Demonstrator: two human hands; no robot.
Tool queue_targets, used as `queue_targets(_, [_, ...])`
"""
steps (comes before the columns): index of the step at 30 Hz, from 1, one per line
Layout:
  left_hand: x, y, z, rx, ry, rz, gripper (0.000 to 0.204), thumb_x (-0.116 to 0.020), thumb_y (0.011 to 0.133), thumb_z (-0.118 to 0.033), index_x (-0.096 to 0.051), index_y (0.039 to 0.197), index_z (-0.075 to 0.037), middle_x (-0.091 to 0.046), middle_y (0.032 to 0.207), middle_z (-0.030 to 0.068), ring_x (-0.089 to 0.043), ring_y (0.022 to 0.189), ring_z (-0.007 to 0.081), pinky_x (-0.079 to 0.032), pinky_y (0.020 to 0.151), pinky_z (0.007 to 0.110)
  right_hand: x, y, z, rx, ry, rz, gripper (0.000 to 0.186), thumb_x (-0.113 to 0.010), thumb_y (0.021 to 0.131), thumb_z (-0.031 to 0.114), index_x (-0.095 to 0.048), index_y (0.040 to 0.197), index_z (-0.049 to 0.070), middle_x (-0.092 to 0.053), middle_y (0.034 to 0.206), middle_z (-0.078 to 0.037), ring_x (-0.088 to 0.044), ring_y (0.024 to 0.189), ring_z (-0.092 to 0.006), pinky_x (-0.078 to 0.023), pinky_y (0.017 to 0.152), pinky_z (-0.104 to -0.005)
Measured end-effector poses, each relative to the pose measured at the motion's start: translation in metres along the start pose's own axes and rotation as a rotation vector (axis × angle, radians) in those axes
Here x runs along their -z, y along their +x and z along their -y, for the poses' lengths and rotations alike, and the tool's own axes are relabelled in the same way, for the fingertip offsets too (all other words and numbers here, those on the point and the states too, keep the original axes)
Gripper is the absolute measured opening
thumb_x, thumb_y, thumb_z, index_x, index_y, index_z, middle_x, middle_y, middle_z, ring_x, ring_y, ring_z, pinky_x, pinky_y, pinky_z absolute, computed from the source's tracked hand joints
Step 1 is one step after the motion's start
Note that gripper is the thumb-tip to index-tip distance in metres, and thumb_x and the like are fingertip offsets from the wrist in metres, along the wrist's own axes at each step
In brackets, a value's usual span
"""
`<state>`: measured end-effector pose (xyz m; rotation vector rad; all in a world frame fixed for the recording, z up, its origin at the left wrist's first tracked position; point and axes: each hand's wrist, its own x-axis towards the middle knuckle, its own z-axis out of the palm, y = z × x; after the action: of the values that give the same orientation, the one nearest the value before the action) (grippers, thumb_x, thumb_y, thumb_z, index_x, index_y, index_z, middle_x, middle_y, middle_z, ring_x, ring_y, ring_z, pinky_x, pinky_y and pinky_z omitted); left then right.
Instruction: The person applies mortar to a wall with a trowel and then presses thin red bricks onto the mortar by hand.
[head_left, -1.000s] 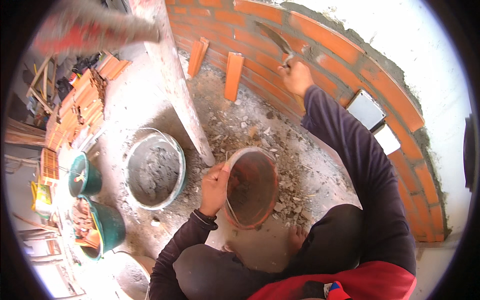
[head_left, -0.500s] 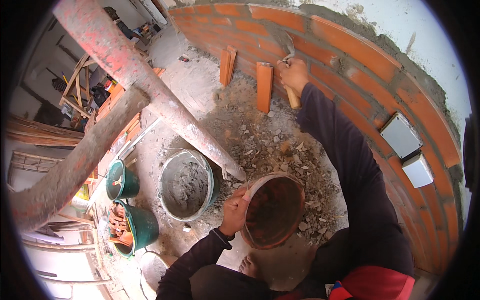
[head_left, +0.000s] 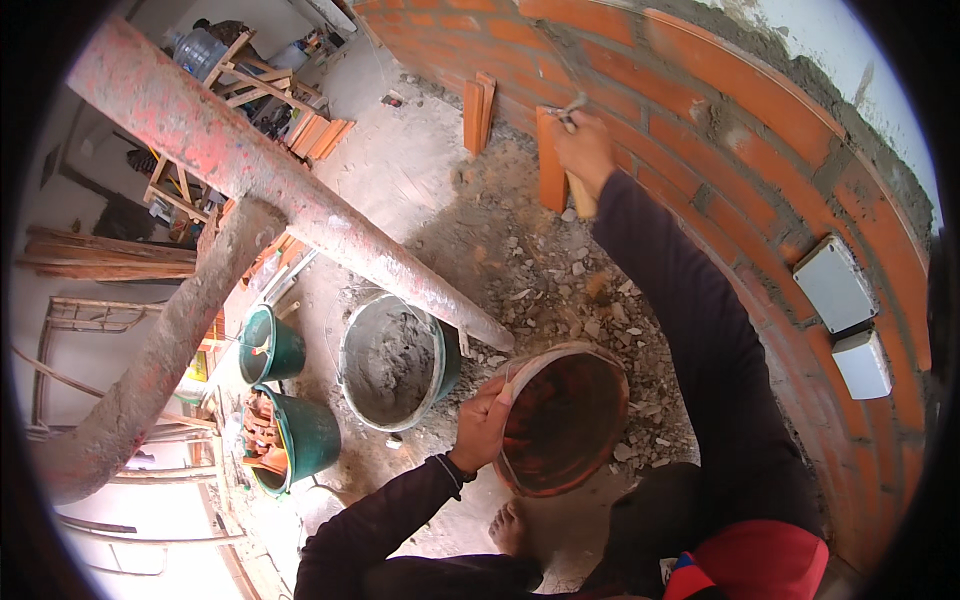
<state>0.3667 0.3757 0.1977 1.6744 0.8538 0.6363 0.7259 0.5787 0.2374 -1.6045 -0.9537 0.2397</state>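
My right hand (head_left: 585, 152) is closed around the wooden handle of a trowel (head_left: 581, 198) beside the brick wall (head_left: 690, 160). The trowel's blade is hard to make out against the mortar joints. Just left of that hand, an orange brick (head_left: 551, 165) stands on end on the floor. My left hand (head_left: 484, 428) grips the near-left rim of a tilted bucket (head_left: 565, 420), whose inside is dark with reddish stains. Left of it stands a bucket of grey mortar (head_left: 392, 362).
A paint-stained pole (head_left: 370, 255) slants across the left, its foot near the mortar bucket. Broken rubble (head_left: 600, 310) covers the floor by the wall. Two green buckets, one holding brick pieces (head_left: 263, 435), stand at left. Two white boxes (head_left: 836, 283) are mounted on the wall.
The whole view has shifted, so most things sit further right. My right hand with the trowel has drawn left along the wall, closer to the standing brick. My left hand keeps hold of the bucket.
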Motion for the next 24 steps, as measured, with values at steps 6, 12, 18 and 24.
queue_targets(6, [0.009, -0.006, -0.002, 0.073, 0.033, -0.068, 0.035, -0.045, 0.103, -0.019, -0.068, 0.094, 0.006, -0.064, 0.121, 0.0161, -0.058, 0.114, 0.0255, -0.042, 0.097, 0.035, -0.022, -0.003, 0.013, -0.188, 0.289, -0.019, 0.032, -0.059, 0.090, 0.027, -0.065, 0.093, -0.003, -0.068, 0.089, -0.018, -0.066, 0.087, -0.0329, -0.049, 0.076, -0.0418])
queue_targets(12, [0.014, -0.009, 0.014, 0.107, -0.049, -0.155, 0.039, -0.043, 0.105, -0.022, -0.065, 0.089, 0.006, -0.065, 0.104, 0.0109, -0.057, 0.094, 0.0151, -0.044, 0.083, 0.030, -0.014, -0.039, -0.020, -0.078, 0.324, -0.160, 0.027, -0.062, 0.093, 0.024, -0.057, 0.079, 0.001, -0.058, 0.069, -0.007, -0.055, 0.058, -0.0170, -0.042, 0.052, -0.0333])
queue_targets(18, [0.016, -0.020, 0.015, 0.143, 0.023, -0.223, 0.040, -0.041, 0.106, -0.024, -0.064, 0.094, 0.006, -0.063, 0.093, 0.0071, -0.055, 0.085, 0.0111, -0.045, 0.078, 0.029, 0.003, -0.062, -0.005, -0.006, 0.085, -0.030, 0.032, -0.058, 0.094, 0.029, -0.056, 0.085, -0.002, -0.057, 0.073, -0.017, -0.056, 0.067, -0.0345, -0.042, 0.063, -0.0453])
queue_targets(24, [0.008, -0.009, 0.000, 0.093, -0.002, -0.201, 0.038, -0.040, 0.106, -0.024, -0.064, 0.101, 0.005, -0.064, 0.091, 0.0058, -0.056, 0.085, 0.0116, -0.046, 0.078, 0.028, 0.007, -0.032, -0.019, 0.062, -0.020, -0.111, 0.033, -0.057, 0.094, 0.031, -0.056, 0.086, -0.001, -0.059, 0.073, -0.017, -0.059, 0.067, -0.0348, -0.044, 0.063, -0.0454])
